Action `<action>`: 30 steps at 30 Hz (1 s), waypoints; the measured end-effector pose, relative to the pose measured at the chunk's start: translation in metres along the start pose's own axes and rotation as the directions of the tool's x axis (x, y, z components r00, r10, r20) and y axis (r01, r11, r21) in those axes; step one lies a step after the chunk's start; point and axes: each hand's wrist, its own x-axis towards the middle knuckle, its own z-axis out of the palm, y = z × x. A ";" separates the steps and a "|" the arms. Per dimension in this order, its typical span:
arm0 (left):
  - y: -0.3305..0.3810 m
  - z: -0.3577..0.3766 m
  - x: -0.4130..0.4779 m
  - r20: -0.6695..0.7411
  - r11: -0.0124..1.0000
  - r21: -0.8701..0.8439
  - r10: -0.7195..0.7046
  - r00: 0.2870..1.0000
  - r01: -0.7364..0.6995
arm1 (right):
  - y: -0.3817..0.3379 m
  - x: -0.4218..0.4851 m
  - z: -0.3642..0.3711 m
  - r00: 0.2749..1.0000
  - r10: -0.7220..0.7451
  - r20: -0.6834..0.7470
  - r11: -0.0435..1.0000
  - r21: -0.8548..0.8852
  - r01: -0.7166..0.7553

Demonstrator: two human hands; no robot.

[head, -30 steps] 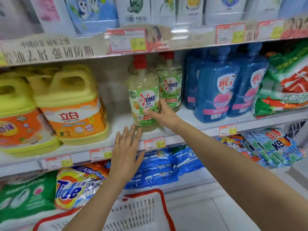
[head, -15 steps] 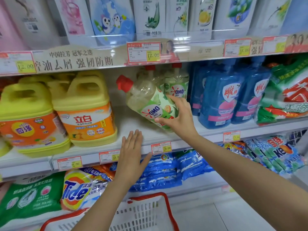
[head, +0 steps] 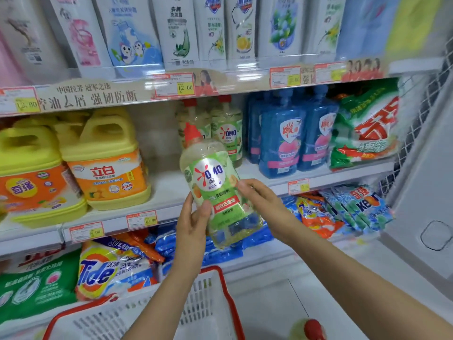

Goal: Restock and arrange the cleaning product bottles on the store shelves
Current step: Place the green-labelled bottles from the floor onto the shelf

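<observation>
A clear OMO bottle (head: 215, 182) with a red cap and green label hangs in the air in front of the middle shelf (head: 171, 190), tilted slightly left. My left hand (head: 192, 224) grips its lower left side, thumb across the label. My right hand (head: 263, 204) holds its right side with curled fingers. Two more OMO bottles (head: 228, 133) stand upright at the back of the shelf, behind the held one.
Yellow detergent jugs (head: 107, 163) stand left of the gap, blue bottles (head: 282, 141) to its right. Bags of washing powder (head: 110, 271) fill the lower shelf. A white basket with a red rim (head: 220, 278) sits below my arms. Another red-capped bottle (head: 310, 330) shows at the bottom edge.
My right hand lifted the front OMO bottle off the shelf and brought it towards me. My left hand left the shelf edge and took hold of the bottle's left side.
</observation>
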 end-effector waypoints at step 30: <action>0.003 0.031 -0.034 0.268 0.928 0.338 -0.257 0.929 0.159 | 0.026 -0.070 -0.039 0.986 0.163 -0.022 0.972 0.172 -0.157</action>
